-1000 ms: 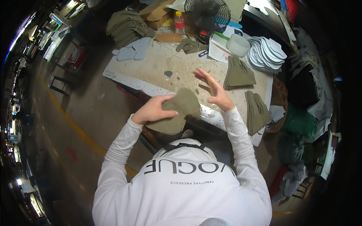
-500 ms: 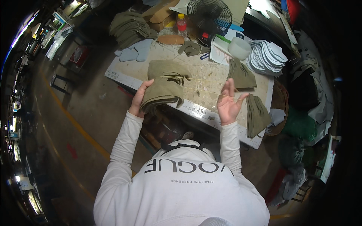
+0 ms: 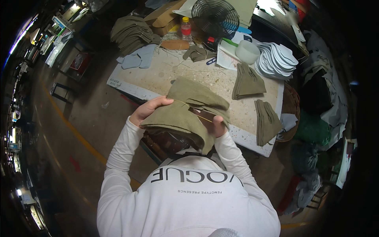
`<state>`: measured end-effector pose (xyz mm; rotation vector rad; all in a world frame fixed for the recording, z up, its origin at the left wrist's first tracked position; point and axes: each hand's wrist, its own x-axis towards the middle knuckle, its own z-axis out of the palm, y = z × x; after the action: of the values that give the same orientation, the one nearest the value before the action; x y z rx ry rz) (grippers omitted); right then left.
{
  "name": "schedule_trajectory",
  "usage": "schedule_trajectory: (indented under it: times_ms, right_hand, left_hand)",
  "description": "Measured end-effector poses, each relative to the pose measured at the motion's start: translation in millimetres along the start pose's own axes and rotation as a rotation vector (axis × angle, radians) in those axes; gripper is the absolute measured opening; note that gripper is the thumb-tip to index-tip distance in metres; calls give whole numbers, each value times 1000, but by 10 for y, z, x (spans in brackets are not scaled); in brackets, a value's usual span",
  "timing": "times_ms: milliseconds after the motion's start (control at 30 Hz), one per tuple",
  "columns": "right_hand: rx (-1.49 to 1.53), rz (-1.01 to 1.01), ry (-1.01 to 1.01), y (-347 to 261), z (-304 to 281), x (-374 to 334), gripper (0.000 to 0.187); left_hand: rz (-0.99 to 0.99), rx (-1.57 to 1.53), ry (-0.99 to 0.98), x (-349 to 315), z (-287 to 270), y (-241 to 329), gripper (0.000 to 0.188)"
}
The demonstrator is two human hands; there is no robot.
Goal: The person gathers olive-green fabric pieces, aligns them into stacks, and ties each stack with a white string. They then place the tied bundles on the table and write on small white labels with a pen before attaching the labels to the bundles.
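A bundle of olive fabric pieces (image 3: 173, 120) is held up over the table's front edge, its layers fanned and curved. My left hand (image 3: 152, 110) is closed on the bundle's left side, thumb on top. A thin yellow string (image 3: 203, 117) crosses the middle of the bundle and runs taut to my right hand (image 3: 218, 126). That hand is closed by the bundle's right edge with its thumb up; most of its fingers are hidden. Two smaller stacks of olive pieces, one (image 3: 248, 81) farther back and one (image 3: 268, 122) nearer, lie on the right of the table.
The worktable (image 3: 158, 81) also holds a tall olive fabric stack (image 3: 132, 33), pale blue cut pieces (image 3: 138, 57), a red-labelled bottle (image 3: 186, 29), a black fan (image 3: 215, 17), a tape roll (image 3: 247, 51) and a pile of white cut pieces (image 3: 276, 61). A wicker basket (image 3: 292, 98) stands at the right.
The bundle has been lifted and turned toward me, off the tabletop. My right hand has come in left and nearer, up to the bundle, and the stretched string is much shorter.
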<state>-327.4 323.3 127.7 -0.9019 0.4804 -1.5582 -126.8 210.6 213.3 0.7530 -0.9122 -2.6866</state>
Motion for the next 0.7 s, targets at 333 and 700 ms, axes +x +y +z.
schedule_trajectory:
  times_ms: [333,700]
  right_hand:
    - [-1006,-143,-370,-535,168,637,83]
    - [-1158,-289,161,-721,-102,588,17]
  left_hand:
    - [245,1316,-9,123,-79,-101,35]
    - [581,945,384,35,-663,656,28]
